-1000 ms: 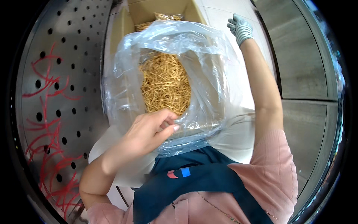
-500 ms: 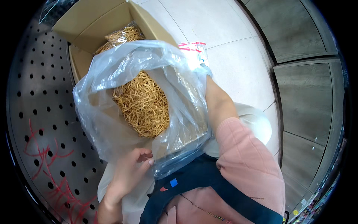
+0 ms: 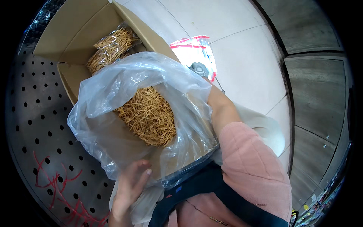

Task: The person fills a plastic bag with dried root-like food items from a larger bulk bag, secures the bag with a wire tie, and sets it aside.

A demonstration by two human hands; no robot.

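Note:
My left hand [image 3: 134,179] is at the bag's near edge, bare, fingers loosely bent and apart, holding nothing. A large translucent plastic bag [image 3: 90,117] lies over the near part of a cardboard box [image 3: 72,20], its mouth showing a heap of thin golden-brown sticks [image 3: 145,115]. My right hand [image 3: 198,69], in a grey striped glove, reaches past the box's right side onto white bags with red edges [image 3: 185,51] on the floor; its fingertips are hidden. Smaller clear packs of similar sticks [image 3: 113,45] lie at the back of the box.
A metal plate [image 3: 56,128] with round holes and red strands stands along the left. Pale tiled floor [image 3: 245,64] lies right of the box. Grey wood-look cabinets [image 3: 314,94] line the far right. My light-trousered leg [image 3: 270,136] is beside my right arm.
My right hand has swung down and inward onto the white bags. My left hand has shifted back toward my lap. The view has turned, showing more floor, box and bags.

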